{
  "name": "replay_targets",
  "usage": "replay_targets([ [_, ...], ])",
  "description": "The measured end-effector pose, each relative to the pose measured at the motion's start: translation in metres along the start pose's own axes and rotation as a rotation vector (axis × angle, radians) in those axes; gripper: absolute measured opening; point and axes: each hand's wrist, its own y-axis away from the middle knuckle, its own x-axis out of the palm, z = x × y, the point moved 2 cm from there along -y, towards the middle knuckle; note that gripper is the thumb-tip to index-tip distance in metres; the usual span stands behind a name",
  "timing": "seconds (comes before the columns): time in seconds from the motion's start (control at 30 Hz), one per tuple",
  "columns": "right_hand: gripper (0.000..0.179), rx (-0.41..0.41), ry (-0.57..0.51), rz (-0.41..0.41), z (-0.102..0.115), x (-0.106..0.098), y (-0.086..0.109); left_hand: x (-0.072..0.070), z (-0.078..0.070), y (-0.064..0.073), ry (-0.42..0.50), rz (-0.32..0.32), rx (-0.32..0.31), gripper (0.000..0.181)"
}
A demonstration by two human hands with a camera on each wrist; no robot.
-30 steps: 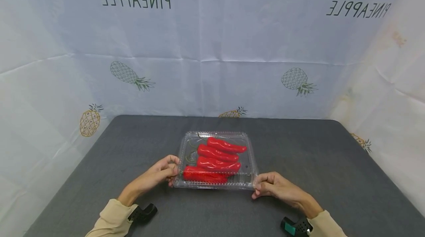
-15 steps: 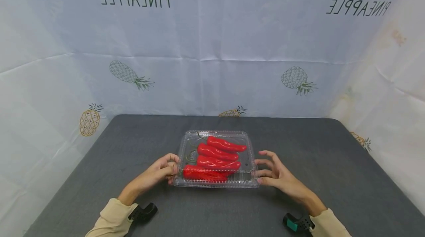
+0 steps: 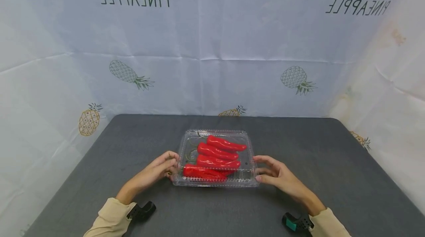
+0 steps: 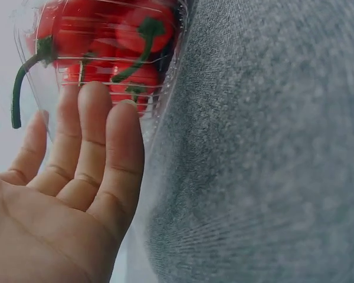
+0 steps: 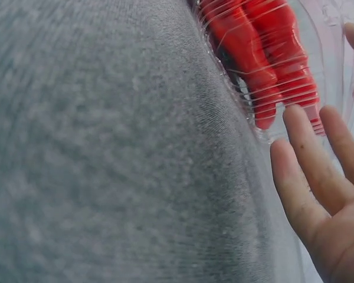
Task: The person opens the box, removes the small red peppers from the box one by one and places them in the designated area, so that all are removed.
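Note:
A clear plastic clamshell box (image 3: 247,161) lies on the dark table, its lid down over several red chili peppers (image 3: 218,152). Green stems (image 4: 143,50) show through its left end in the left wrist view. At that end my left hand (image 3: 153,170) has its fingers extended, the fingertips (image 4: 95,97) right at the ribbed wall. On the opposite side my right hand (image 3: 282,178) is spread, thumb near the front corner. Its fingertips (image 5: 295,118) are close to the wall in the right wrist view, where the pepper tips show inside.
The dark grey table (image 3: 206,215) has rounded far corners. A white cloth (image 3: 212,37) with pineapple prints hangs behind it and along both sides. Each forearm has a beige sleeve (image 3: 111,216) and a black wrist device (image 3: 142,211).
My right hand has let go of the box's front right corner and opened along its right side. The left fingers have loosened from the left edge. The box stays in place.

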Motion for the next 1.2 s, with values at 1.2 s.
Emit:
replay_targets([
  [1.2,0.035,-0.214,0.232,-0.292,0.023,0.000,-0.017,0.027,0.009,0.003,-0.091,-0.074,0.047,0.078],
])
